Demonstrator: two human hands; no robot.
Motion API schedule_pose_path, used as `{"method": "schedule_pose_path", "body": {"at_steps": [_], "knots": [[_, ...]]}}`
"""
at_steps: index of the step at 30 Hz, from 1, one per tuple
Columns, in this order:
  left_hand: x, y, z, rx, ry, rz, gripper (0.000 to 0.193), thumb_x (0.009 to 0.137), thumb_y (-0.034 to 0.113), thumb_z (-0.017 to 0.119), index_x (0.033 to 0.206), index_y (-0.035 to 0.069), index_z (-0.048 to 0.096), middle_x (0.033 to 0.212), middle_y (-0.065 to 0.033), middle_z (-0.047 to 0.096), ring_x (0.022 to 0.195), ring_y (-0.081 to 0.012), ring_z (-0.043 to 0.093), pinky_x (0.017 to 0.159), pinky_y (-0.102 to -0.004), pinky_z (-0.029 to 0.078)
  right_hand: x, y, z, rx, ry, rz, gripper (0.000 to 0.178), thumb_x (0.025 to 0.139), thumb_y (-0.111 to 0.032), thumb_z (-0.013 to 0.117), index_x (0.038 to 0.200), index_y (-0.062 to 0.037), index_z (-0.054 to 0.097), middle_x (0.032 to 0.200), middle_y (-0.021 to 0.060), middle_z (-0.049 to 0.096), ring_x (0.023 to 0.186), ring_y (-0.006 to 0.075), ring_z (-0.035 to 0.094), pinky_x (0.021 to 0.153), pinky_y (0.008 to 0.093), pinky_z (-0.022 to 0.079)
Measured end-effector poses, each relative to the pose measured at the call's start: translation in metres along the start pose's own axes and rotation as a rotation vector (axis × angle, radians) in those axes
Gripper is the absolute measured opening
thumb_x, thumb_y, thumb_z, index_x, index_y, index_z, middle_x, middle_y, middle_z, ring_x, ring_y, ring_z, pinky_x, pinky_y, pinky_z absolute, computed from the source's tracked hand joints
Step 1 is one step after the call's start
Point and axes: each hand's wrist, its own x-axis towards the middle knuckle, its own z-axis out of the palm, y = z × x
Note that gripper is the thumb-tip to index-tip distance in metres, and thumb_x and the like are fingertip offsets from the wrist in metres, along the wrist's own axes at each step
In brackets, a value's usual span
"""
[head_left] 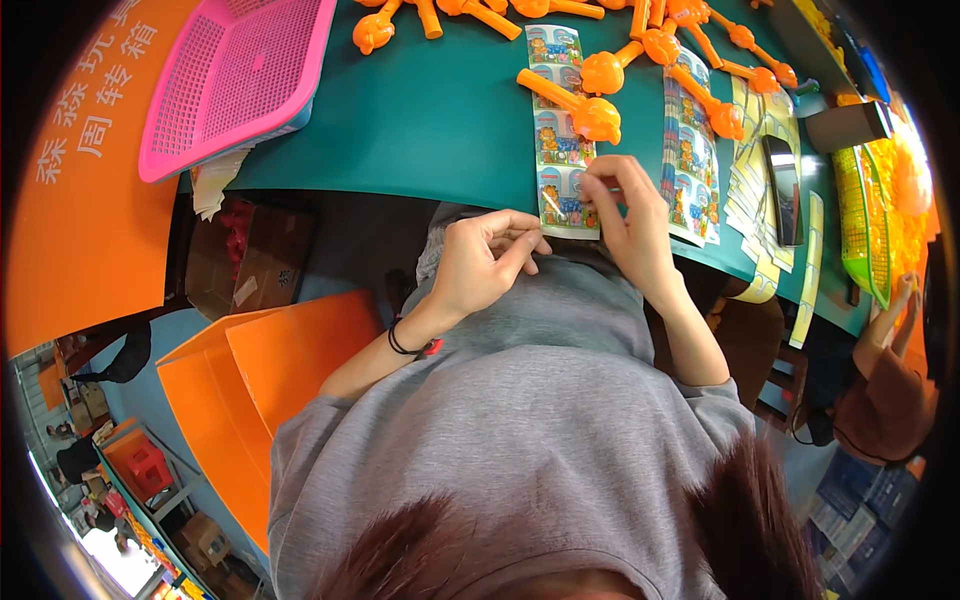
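A strip of small picture stickers (566,150) lies on the green table top, its lower end at the near edge. My right hand (632,215) is at the strip's right edge, with thumb and index finger pinched on it. Beside the strip's lower left corner is my left hand (488,262), fingers curled and tips pressed together; whatever lies between them is too small to make out. One orange toy stick (570,103) with a rounded, figure-like head rests across the strip. A second stack of sticker strips (690,150) lies to the right, under more orange sticks.
A pink mesh basket (240,85) stands at the left, near an orange box (90,200). Several orange sticks (480,14) lie along the far side. To the right are yellow-white strips (752,180), a phone (783,190) and a green basket (860,220). Another person (885,390) sits at far right.
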Motion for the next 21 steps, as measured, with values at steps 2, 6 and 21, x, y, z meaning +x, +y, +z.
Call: {"method": "schedule_pose_path", "body": {"at_steps": [2,6,21], "knots": [[0.0,-0.001,0.0,-0.013,-0.009,-0.017,0.013,0.094,0.002,0.059,0.102,-0.006,0.067,0.088,-0.0093,0.072,0.066,-0.0086,0.064,0.063,-0.022,0.052,0.001,-0.002,-0.006,0.061,-0.069,0.052,0.011,0.086,-0.002,0.068,0.097,0.0,0.063,0.095,0.0105,0.067,0.087,0.0208,0.064,0.076,0.0302,0.051],[0.002,0.003,0.002,-0.035,-0.008,0.009,0.015,0.095,0.003,0.059,0.104,-0.005,0.067,0.088,-0.0093,0.072,0.066,-0.0086,0.064,0.063,-0.0221,0.052,-0.003,-0.01,-0.003,-0.071,-0.134,-0.148,0.015,0.079,-0.004,0.075,0.092,-0.0005,0.07,0.096,0.0089,0.069,0.092,0.0224,0.066,0.08,0.0312,0.052],[-0.006,0.041,0.0,0.592,0.234,0.28,0.01,0.085,-0.002,0.066,0.094,0.0,0.07,0.084,-0.0105,0.071,0.069,-0.0156,0.07,0.065,-0.0251,0.055,0.0,0.006,0.0,-0.122,-0.037,-0.015,0.009,0.09,-0.001,0.064,0.098,-0.0007,0.061,0.093,0.01,0.064,0.083,0.0213,0.064,0.071,0.031,0.051]]}}
